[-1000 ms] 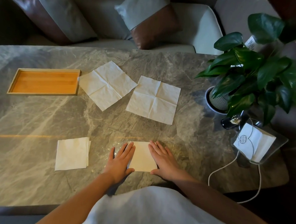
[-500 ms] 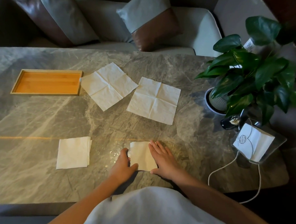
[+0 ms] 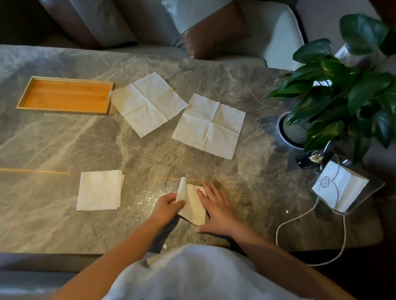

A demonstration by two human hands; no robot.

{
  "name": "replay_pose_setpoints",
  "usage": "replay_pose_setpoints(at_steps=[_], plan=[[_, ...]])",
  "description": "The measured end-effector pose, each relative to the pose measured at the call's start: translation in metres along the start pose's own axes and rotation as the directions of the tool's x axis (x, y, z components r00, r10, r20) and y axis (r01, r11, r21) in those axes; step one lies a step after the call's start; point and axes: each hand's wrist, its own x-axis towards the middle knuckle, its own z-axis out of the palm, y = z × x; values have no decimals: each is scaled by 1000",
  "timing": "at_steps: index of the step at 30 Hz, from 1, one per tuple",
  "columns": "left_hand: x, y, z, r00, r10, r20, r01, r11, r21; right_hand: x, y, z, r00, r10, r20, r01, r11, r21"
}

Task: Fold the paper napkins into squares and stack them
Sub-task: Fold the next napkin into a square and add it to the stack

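A folded white napkin lies near the table's front edge. My left hand pinches its left edge and has lifted that side off the marble. My right hand lies flat beside the napkin's right side, fingers spread and touching it. To the left rests a stack of folded napkin squares. Farther back, two unfolded napkins lie flat: one turned like a diamond, one to its right.
A wooden tray sits at the back left, touching the diamond napkin's corner. A potted plant stands at the right. Below it are a small dark object, a clear holder with white paper and a white cable.
My left hand went from lying flat on the napkin to pinching its left edge and raising it. My right hand stayed pressed at the right side.
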Motion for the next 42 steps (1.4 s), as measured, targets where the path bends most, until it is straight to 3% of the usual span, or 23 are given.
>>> replay_pose_setpoints(at_steps=[5, 7, 8, 11, 13, 15, 19, 24, 29, 34, 42], plan=[[-29, 7, -17, 999, 33, -11, -34, 973, -227, -1, -17, 9, 946, 170, -275, -68, 936, 344], [-38, 6, -29, 1000, 14, -19, -20, 939, -342, 3, -26, 11, 921, 260, -290, -113, 891, 439], [-42, 5, -35, 999, 4, -33, -16, 929, -369, 6, -33, 10, 924, 307, -230, -142, 830, 539], [-47, -2, -57, 997, -42, -60, 14, 915, -403, 20, -60, 6, 927, 370, 57, -245, 484, 840], [-48, -11, -73, 996, -75, -57, 43, 899, -435, 28, -79, 6, 910, 363, 199, -317, 304, 898], [-51, -17, -89, 992, -109, -66, 68, 893, -445, 34, -96, 8, 909, 319, 268, -345, 217, 913], [-60, -20, -123, 990, -43, -131, -9, 929, -370, 47, -128, 2, 939, 247, 239, -299, 246, 922], [-59, -27, -165, 938, 94, -333, -134, 986, -97, 66, -168, -3, 958, 262, 115, -218, 407, 887], [-48, -34, -203, 879, 183, -441, -133, 981, 141, 88, -204, -1, 949, 311, 42, -210, 530, 822], [-37, -41, -232, 874, 227, -429, -113, 955, 275, 109, -228, 8, 934, 352, -64, -173, 601, 780], [-8, -41, -257, 929, 162, -333, -25, 924, 381, 127, -237, 23, 894, 436, -100, -196, 582, 789]])
